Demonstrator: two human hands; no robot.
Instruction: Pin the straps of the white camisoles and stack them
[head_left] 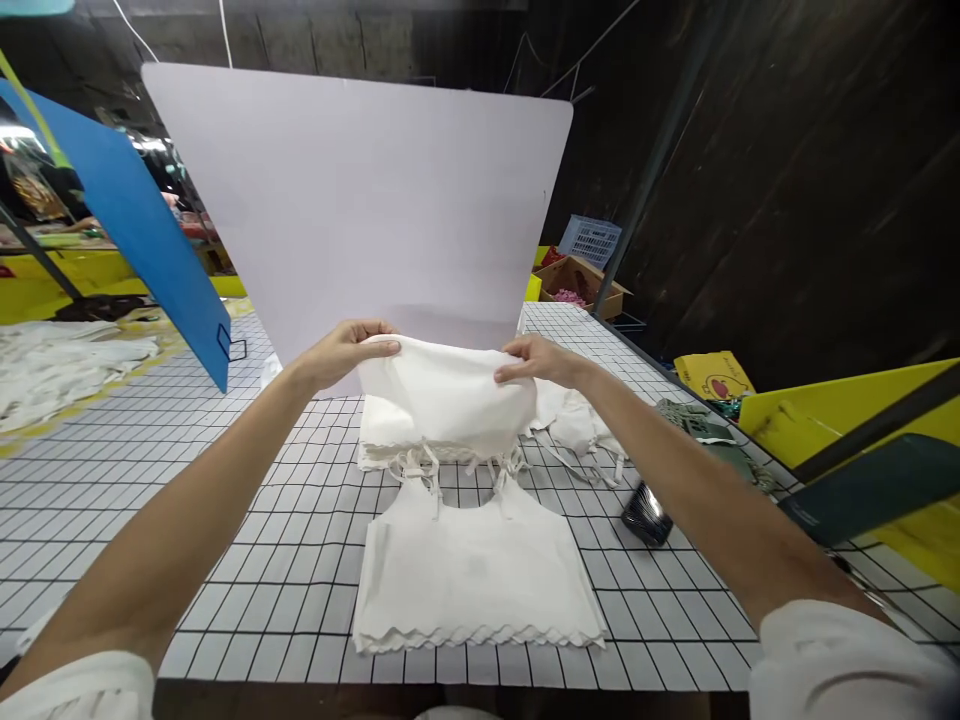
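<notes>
Gridded surface (300, 560): camisole stack (476, 585), laid flat nearest us; white pile (382, 428) behind; one white garment (454, 390), not yet laid flat, raised between our pinching left hand (345, 352) and right hand (544, 360)

Some fingers (369, 327) hidden bhd wht garment (454, 390).

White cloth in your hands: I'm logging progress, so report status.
Left hand, right hand: both gripping raised white cloth along upper edge. White strappy tops stacked flat in front. Tall white board standing behind.
</notes>
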